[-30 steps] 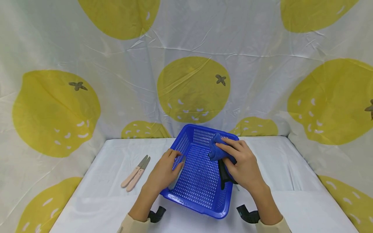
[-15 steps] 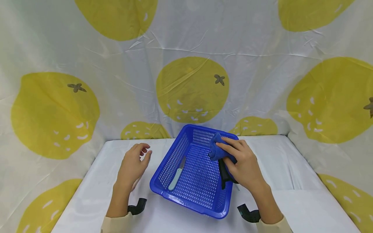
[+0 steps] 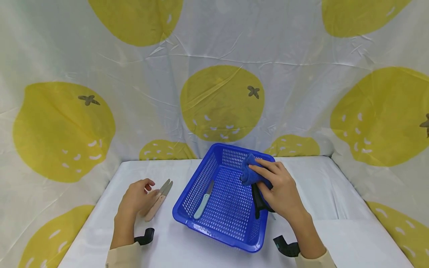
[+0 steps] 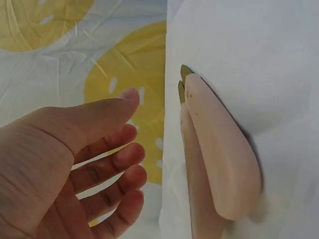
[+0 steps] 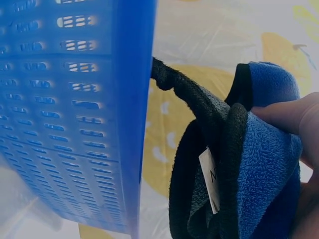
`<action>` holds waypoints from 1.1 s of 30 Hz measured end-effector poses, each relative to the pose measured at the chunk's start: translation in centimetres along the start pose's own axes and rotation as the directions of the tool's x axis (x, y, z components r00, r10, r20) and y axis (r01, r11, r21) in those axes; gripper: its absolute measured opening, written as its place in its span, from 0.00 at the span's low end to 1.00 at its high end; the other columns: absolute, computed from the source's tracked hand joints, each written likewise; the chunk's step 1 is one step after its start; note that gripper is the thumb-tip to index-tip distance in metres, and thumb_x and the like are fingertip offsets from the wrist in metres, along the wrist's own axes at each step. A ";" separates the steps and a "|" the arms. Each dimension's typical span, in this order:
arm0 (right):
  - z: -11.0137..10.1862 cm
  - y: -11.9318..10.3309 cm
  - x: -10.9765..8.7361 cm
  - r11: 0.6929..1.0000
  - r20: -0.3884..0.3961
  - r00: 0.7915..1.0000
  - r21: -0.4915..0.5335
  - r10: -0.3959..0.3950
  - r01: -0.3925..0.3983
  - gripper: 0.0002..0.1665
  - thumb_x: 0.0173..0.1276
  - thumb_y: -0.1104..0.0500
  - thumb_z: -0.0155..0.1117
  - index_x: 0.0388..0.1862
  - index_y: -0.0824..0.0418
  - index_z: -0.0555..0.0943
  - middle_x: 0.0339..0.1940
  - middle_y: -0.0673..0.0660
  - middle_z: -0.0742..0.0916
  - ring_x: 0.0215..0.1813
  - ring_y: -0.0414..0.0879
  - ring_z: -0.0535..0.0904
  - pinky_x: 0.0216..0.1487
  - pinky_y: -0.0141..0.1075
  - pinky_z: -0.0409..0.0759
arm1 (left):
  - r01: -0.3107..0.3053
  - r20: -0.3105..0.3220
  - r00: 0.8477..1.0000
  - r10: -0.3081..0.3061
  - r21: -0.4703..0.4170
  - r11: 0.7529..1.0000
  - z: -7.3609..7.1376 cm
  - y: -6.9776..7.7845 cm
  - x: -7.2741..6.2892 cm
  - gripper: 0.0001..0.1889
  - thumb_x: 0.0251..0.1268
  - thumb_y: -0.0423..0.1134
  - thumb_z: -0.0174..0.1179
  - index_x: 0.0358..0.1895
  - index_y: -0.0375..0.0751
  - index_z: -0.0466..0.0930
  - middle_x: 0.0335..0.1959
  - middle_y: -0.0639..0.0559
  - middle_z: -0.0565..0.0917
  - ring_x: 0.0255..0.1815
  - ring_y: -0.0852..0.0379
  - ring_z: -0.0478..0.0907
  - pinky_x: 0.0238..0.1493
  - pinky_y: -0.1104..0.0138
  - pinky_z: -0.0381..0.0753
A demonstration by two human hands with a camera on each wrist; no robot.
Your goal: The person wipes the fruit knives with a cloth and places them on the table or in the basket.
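Beside two pink-handled knives, my left hand (image 3: 136, 199) hovers with loosely bent fingers and nothing between them. One knife (image 3: 157, 205) shows almost whole in the head view; my hand partly covers the other. Their pink handles (image 4: 224, 159) lie side by side in the left wrist view, a gap away from my fingertips. My right hand (image 3: 279, 186) pinches a bunched blue cloth (image 3: 248, 170) with black edging over the right rim of the blue basket (image 3: 177, 212). A white tag (image 5: 209, 179) shows on the cloth. Inside the basket lies a knife with a pale blue handle (image 3: 202, 206).
The basket stands tilted at an angle on the white-covered table (image 3: 335, 208). A lemon-print curtain (image 3: 221, 37) hangs behind the table and along both sides. Black wrist mounts (image 3: 145, 237) sit below each hand.
My left hand has left the pale blue-handled knife in the basket and moved left, out over the rim, to the pink-handled knives. The right hand with the cloth stays in place.
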State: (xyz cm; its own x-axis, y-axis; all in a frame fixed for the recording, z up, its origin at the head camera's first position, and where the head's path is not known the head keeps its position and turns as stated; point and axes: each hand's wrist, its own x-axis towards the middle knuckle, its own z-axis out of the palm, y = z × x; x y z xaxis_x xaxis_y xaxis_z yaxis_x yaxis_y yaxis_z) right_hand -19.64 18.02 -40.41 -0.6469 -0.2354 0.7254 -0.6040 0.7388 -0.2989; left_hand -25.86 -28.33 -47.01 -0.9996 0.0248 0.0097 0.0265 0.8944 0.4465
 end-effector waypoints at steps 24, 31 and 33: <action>0.3 0.2 0.0 1.000 0.027 1.000 0.006 -0.012 0.011 0.31 0.57 0.71 0.74 0.60 0.50 0.87 0.64 0.54 0.85 0.57 0.50 0.78 0.52 0.49 0.83 | 0.129 0.128 0.983 -0.131 0.022 0.991 1.9 -1.6 0.4 0.18 0.67 0.42 0.64 0.54 0.36 0.79 0.35 0.45 0.80 0.35 0.50 0.76 0.32 0.62 0.74; 0.4 0.2 0.0 1.000 0.041 0.999 0.003 -0.017 0.017 0.32 0.57 0.71 0.74 0.60 0.50 0.87 0.64 0.53 0.85 0.57 0.50 0.78 0.50 0.48 0.84 | 0.116 0.061 0.991 -0.116 0.000 0.993 1.7 -1.4 0.6 0.19 0.73 0.41 0.58 0.57 0.30 0.77 0.41 0.39 0.81 0.38 0.46 0.78 0.38 0.55 0.80; 0.4 0.2 0.0 1.000 0.042 0.999 0.003 -0.019 0.019 0.32 0.57 0.71 0.74 0.60 0.50 0.87 0.64 0.53 0.85 0.57 0.50 0.78 0.50 0.48 0.84 | 0.074 0.012 0.997 -0.074 0.000 0.997 1.3 -1.1 0.7 0.18 0.74 0.41 0.57 0.57 0.28 0.77 0.45 0.35 0.80 0.40 0.42 0.79 0.42 0.50 0.81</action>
State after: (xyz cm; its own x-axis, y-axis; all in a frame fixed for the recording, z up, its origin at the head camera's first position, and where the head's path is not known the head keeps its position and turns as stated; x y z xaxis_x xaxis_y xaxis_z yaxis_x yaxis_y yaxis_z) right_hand -19.96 17.96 -40.73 -0.6539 -0.2759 0.7045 -0.6178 0.7322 -0.2867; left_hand -26.59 -28.69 -48.67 -0.9987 -0.0362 -0.0347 -0.0479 0.8939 0.4457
